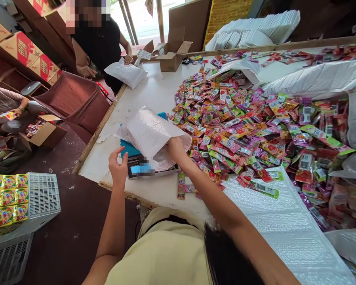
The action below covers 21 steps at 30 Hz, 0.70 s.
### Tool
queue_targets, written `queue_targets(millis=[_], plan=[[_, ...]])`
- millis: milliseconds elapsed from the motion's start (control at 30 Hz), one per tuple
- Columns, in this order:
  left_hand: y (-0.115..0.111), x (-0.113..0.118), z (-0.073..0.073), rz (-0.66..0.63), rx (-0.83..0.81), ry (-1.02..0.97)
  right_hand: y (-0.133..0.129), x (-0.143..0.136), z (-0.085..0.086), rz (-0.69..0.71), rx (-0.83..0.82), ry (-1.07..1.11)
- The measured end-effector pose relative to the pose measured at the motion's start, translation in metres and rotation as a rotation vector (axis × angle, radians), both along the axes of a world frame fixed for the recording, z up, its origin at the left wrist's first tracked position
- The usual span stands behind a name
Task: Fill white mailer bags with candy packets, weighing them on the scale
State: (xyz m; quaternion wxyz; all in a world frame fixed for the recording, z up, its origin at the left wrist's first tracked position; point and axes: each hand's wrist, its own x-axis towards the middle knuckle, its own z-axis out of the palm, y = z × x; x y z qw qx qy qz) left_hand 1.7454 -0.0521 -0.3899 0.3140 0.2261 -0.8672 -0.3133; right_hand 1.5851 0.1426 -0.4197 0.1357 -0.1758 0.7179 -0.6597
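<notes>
A white bubble mailer (149, 132) lies on a teal-topped digital scale (140, 168), its mouth turned toward the right. My right hand (175, 149) reaches into that mouth, so its fingers are hidden inside the bag. Beside the scale's left edge is my left hand (117, 163), thumb and fingers apart, holding nothing. A large heap of small colourful candy packets (225, 122) spreads right of the scale, and a few packets lie near its front right corner.
A flat silver bubble mailer (263, 225) covers the table's right front. Stacked mailers (255, 29) and an open cardboard box (173, 55) stand at the back. Across the table, a person in black (99, 47) touches another mailer (127, 73). Floor crates (44, 194) sit left.
</notes>
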Motion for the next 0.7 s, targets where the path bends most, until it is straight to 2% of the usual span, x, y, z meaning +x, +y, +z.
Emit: queue_targets(millis=[167,267,400,533,700], plan=[[0.013,-0.001,0.005,-0.05,0.023,0.007,0.02,0.034,-0.001,-0.019,0.263,0.367],[0.018,0.002,0.01,-0.055,0.001,0.008,0.026,0.048,-0.001,0.013,0.226,0.429],[0.016,0.013,0.011,-0.025,-0.004,-0.011,0.051,0.065,-0.006,-0.016,0.11,0.373],[0.013,0.023,0.007,0.002,0.009,-0.011,0.092,0.083,-0.008,-0.174,0.021,0.244],[0.018,0.025,0.006,-0.001,0.043,0.031,0.144,0.094,0.002,-0.377,-0.012,0.128]])
